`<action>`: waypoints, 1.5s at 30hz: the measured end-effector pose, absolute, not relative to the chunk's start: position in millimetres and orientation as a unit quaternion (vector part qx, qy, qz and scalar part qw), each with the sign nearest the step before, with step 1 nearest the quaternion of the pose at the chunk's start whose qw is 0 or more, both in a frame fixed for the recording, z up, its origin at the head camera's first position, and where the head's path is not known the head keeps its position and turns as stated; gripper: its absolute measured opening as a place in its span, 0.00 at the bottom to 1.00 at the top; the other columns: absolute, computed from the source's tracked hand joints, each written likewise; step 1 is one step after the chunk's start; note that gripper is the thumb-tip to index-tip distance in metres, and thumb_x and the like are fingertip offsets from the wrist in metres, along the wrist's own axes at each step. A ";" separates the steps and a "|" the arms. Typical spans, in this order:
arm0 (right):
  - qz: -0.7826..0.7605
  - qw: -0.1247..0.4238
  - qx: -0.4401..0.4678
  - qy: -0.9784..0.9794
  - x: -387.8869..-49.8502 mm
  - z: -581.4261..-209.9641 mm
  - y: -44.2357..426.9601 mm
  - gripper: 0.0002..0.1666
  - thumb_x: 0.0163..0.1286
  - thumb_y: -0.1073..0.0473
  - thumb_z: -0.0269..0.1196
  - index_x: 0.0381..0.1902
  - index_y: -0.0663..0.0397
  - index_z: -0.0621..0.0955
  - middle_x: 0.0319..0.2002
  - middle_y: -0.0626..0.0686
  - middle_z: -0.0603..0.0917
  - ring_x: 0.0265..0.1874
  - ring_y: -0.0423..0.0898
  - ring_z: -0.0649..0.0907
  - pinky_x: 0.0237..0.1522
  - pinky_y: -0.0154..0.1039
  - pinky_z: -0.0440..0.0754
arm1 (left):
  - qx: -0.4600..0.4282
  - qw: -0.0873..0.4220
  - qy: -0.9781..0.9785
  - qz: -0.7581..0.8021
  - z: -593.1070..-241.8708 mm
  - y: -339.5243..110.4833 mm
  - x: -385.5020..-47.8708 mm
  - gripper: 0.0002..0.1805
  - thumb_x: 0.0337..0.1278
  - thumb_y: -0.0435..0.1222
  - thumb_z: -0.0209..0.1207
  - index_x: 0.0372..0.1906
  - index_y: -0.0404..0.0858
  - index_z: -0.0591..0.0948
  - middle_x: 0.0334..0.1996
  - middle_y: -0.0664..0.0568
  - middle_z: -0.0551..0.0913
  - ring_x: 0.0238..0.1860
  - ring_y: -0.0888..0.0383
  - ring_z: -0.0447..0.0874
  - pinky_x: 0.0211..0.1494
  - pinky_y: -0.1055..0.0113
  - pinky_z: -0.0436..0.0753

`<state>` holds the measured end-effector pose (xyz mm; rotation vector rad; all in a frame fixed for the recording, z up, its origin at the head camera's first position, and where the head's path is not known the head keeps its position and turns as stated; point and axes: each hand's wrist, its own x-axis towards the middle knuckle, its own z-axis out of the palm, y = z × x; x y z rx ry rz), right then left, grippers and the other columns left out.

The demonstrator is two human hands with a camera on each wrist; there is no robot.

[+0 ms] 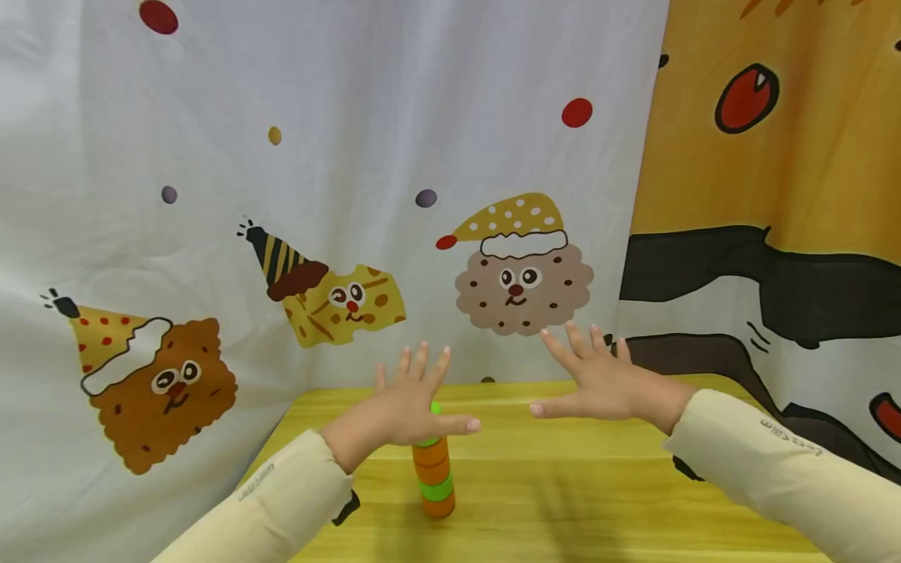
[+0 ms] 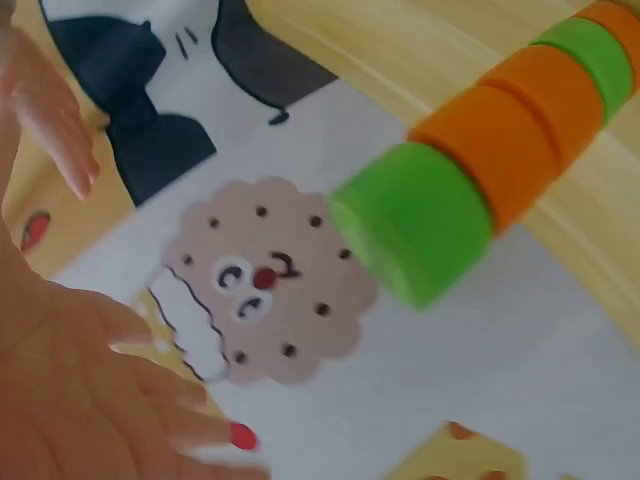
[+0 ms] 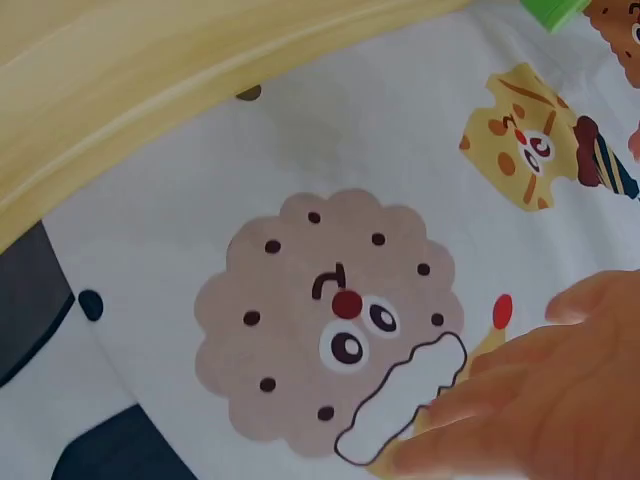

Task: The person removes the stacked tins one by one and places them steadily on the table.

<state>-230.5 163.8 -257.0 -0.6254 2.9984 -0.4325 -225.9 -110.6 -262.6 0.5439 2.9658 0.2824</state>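
A tower of stacked orange and green cylindrical blocks stands upright on the wooden table. Its top is a green block, seen whole in the left wrist view and only as a corner in the right wrist view. My left hand is raised with fingers spread, covering part of the tower's top in the head view. In the left wrist view that hand appears apart from the tower and holds nothing. To the right of the tower, my right hand is also lifted, fingers spread, touching nothing.
The yellow wood-grain table has its far edge against a white curtain printed with cartoon biscuits and cheese. An orange and black printed part of the cloth hangs at the right.
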 end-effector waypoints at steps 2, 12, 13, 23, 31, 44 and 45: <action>-0.157 0.018 -0.225 0.961 -235.8 -262.1 160.1 0.65 0.50 0.21 0.54 0.74 0.48 0.43 0.71 0.66 0.35 0.68 0.67 0.35 0.60 0.69 0.27 | 0.185 0.058 0.972 0.135 -266.7 -120.0 -229.5 0.62 0.39 0.68 0.59 0.74 0.49 0.39 0.73 0.42 0.35 0.72 0.41 0.31 0.68 0.37 0.38; -0.205 0.010 -0.317 0.926 -264.7 -286.9 115.5 0.62 0.54 0.28 0.60 0.73 0.58 0.48 0.73 0.58 0.44 0.72 0.56 0.43 0.70 0.54 0.40 | 0.180 0.027 0.942 0.282 -309.5 -160.4 -259.4 0.62 0.33 0.46 0.75 0.72 0.36 0.49 0.70 0.41 0.56 0.68 0.43 0.58 0.66 0.48 0.62; -0.203 0.009 -0.324 0.924 -266.9 -288.8 109.3 0.61 0.54 0.29 0.60 0.72 0.57 0.50 0.73 0.57 0.46 0.72 0.55 0.44 0.70 0.53 0.41 | 0.179 0.022 0.941 0.286 -314.6 -162.9 -262.0 0.61 0.33 0.46 0.75 0.72 0.36 0.51 0.69 0.40 0.58 0.67 0.43 0.60 0.65 0.48 0.64; -0.209 0.036 -0.354 0.911 -276.0 -309.9 63.5 0.47 0.61 0.39 0.61 0.69 0.59 0.61 0.70 0.57 0.58 0.70 0.56 0.54 0.69 0.54 0.50 | 0.197 0.030 0.927 0.319 -355.8 -169.1 -272.1 0.48 0.37 0.46 0.73 0.64 0.29 0.65 0.57 0.36 0.72 0.56 0.41 0.73 0.55 0.49 0.75; -0.233 0.052 -0.326 0.915 -280.6 -321.8 49.0 0.42 0.61 0.44 0.62 0.66 0.60 0.65 0.68 0.62 0.61 0.69 0.59 0.57 0.67 0.56 0.56 | 0.212 0.034 0.906 0.364 -368.9 -165.0 -276.2 0.36 0.41 0.42 0.72 0.58 0.33 0.73 0.50 0.47 0.79 0.48 0.52 0.78 0.53 0.55 0.77; -0.230 0.047 -0.368 0.900 -287.5 -334.4 30.8 0.33 0.60 0.49 0.63 0.60 0.58 0.72 0.62 0.59 0.71 0.66 0.60 0.63 0.64 0.55 0.62 | 0.214 0.044 0.896 0.387 -376.7 -167.2 -276.9 0.24 0.38 0.39 0.73 0.45 0.38 0.79 0.37 0.54 0.82 0.35 0.62 0.78 0.37 0.71 0.79; -0.230 0.047 -0.371 0.898 -287.9 -334.3 29.3 0.31 0.60 0.49 0.63 0.58 0.58 0.73 0.61 0.58 0.72 0.66 0.60 0.64 0.64 0.55 0.62 | 0.214 0.044 0.894 0.391 -376.4 -168.1 -277.0 0.24 0.38 0.38 0.73 0.45 0.37 0.79 0.38 0.54 0.82 0.35 0.62 0.79 0.37 0.71 0.79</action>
